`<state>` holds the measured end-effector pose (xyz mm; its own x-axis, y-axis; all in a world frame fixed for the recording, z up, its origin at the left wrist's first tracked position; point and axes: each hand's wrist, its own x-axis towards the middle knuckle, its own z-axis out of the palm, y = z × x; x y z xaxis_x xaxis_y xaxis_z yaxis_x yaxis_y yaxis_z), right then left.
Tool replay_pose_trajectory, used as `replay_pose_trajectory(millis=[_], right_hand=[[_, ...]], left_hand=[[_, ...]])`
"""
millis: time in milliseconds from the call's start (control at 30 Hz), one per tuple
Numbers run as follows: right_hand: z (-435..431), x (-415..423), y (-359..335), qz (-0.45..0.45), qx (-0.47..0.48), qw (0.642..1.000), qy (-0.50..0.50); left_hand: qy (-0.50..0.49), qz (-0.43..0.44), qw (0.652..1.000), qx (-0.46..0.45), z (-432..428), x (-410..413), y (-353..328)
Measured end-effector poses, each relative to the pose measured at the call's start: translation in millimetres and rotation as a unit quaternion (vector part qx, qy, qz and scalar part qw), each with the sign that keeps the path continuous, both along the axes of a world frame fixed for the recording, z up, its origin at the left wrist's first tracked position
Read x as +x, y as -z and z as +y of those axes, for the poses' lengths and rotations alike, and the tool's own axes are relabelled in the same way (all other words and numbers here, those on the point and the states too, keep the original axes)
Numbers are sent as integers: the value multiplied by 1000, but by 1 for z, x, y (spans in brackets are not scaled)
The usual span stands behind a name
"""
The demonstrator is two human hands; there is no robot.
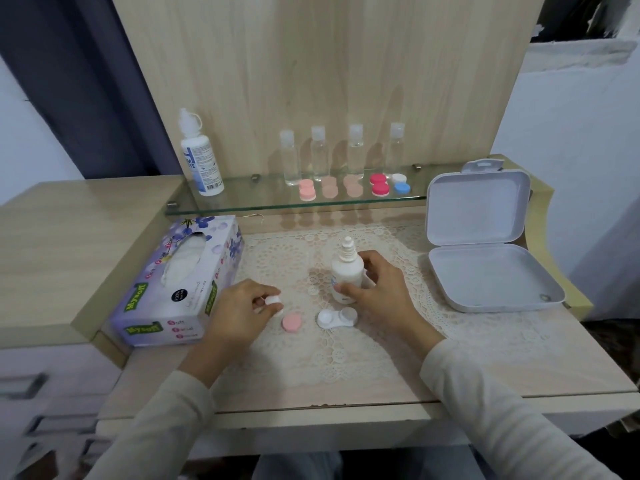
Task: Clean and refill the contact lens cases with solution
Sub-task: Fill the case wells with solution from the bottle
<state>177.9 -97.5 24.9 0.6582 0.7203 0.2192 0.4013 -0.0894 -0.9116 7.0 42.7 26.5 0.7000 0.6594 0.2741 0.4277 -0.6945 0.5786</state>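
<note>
A white contact lens case (336, 318) lies open on the lace mat, both wells uncovered. Just left of it rests a pink cap (291, 322). My left hand (239, 311) pinches a small white cap (272, 300) above the mat, left of the pink cap. My right hand (379, 289) grips a small white solution bottle (346, 271), which stands upright behind the case with its nozzle bare. On the glass shelf (263, 202) sit several closed lens cases, pink (307, 190), red (379, 184) and white-blue (400, 183).
A tissue box (180, 285) lies at the left of the mat. An open white plastic box (485, 244) stands at the right. The shelf also bears a large solution bottle (201, 157) and several clear small bottles (320, 152). Drawers are at the lower left.
</note>
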Motion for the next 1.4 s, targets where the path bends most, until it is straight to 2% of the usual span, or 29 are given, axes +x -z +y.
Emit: replay_pose_trajectory(millis=[100, 200, 300, 400, 667, 967, 1200, 1400], right_hand=[[-6, 2, -6, -9, 10, 1000, -2], [-19, 8, -20, -97, -25, 995, -16], [-30, 15, -30, -243, -99, 964, -46], [-36, 23, -27, -322, -164, 930, -65], [-36, 27, -21, -407, -199, 884, -115], [-26, 25, -33, -506, -216, 821, -152], [-20, 20, -47, -536, -224, 795, -176], [-16, 21, -46, -579, -179, 778, -164]], left_hand=[[-7, -8, 998, 56, -3, -1, 8], [13, -62, 990, 123, -19, 6, 6], [54, -57, 993, 86, -40, 16, 7], [94, -10, 993, 64, -50, 26, 21], [80, -36, 996, 19, -55, 29, 32], [96, -60, 993, 13, -55, 27, 34], [89, -62, 994, 19, -56, 26, 35], [86, -62, 994, 19, -56, 26, 34]])
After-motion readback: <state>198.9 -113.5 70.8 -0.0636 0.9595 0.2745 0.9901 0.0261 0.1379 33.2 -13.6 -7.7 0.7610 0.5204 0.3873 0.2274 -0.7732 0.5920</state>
